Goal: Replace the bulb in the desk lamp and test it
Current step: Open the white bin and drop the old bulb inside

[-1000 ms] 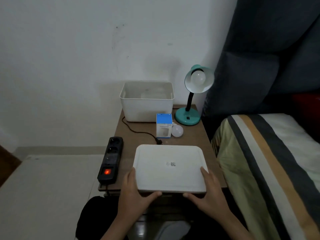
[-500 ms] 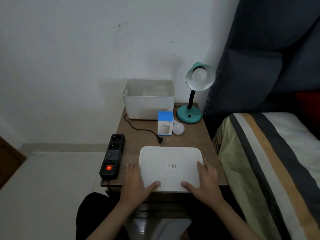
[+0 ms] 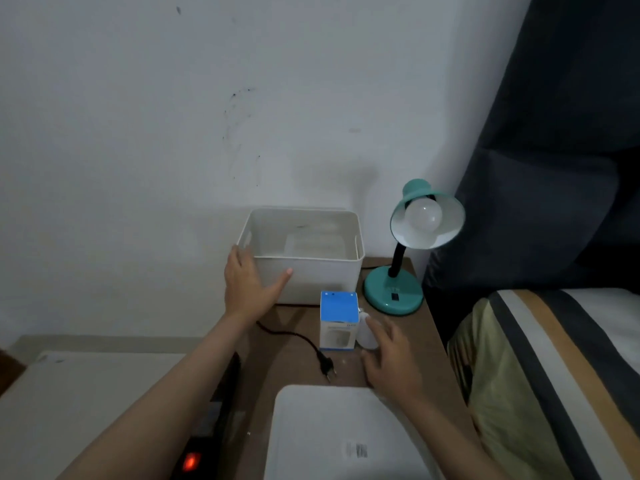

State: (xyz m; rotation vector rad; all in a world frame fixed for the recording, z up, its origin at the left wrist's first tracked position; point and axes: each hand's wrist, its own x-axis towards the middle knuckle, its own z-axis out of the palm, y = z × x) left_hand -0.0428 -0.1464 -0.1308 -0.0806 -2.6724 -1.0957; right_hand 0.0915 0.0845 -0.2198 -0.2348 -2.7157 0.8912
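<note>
A teal desk lamp (image 3: pixel 394 294) stands at the back right of the wooden table, unlit, with a white bulb (image 3: pixel 423 214) in its shade. Its black plug (image 3: pixel 327 367) lies loose on the table, unplugged. A blue and white bulb box (image 3: pixel 338 320) stands mid-table, with a loose white bulb (image 3: pixel 366 336) just right of it. My right hand (image 3: pixel 389 355) hovers over that loose bulb, fingers spread, touching or nearly touching it. My left hand (image 3: pixel 247 282) rests flat against the front left corner of the white bin (image 3: pixel 325 275).
A white lid (image 3: pixel 332 434) lies at the table's near edge. A black power strip (image 3: pixel 204 441) with a glowing red switch sits at the left edge. A striped bed (image 3: pixel 554 375) flanks the right side, a white wall stands behind.
Both hands have let go of the white lid, which now lies on the table. My left hand moved up to the bin and my right hand moved to the loose bulb. The view has shifted closer.
</note>
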